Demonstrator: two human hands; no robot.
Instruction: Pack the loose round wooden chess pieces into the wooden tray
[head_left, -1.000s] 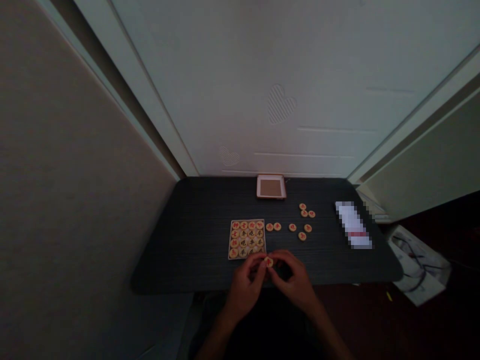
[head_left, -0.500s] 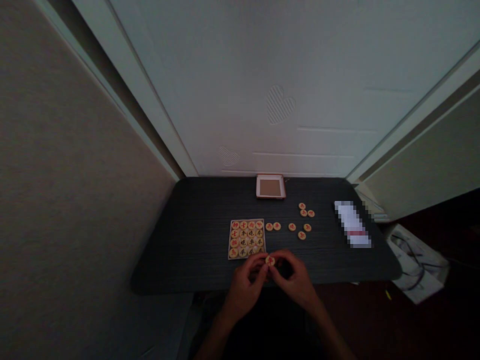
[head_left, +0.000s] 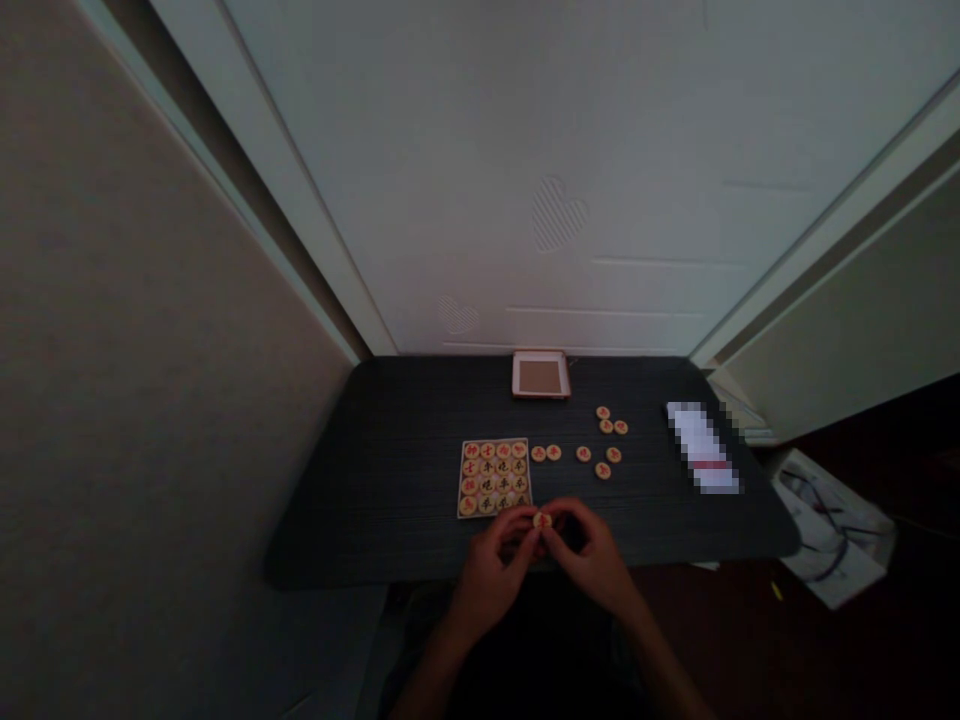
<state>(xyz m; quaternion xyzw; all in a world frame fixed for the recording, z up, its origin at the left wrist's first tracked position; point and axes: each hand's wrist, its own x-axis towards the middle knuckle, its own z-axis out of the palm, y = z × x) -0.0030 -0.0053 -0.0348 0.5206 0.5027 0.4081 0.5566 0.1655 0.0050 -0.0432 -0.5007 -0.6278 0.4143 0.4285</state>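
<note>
Dim light fills a tight corner of a room, seen through my remote feed, with a white panel (head_left: 420, 140) rising at 12 o'clock behind a dark, rounded-corner table (head_left: 375, 490) at 6. A large ribbed heart (head_left: 556, 215) marks the panel toward 1 o'clock; a smaller heart (head_left: 459, 315) (I can barely make it out) sits near my view's center, toward 11, beside straight horizontal grooves (head_left: 607, 311). Pale trim (head_left: 307, 190) slants down at 10 o'clock, next to a brownish-gray wall (head_left: 112, 350) at 9. At 3, I see a dull, pale surface (head_left: 862, 310) angling inward; between 4 and 5, a dark reddish floor (head_left: 712, 640) sinks into shadow.
</note>
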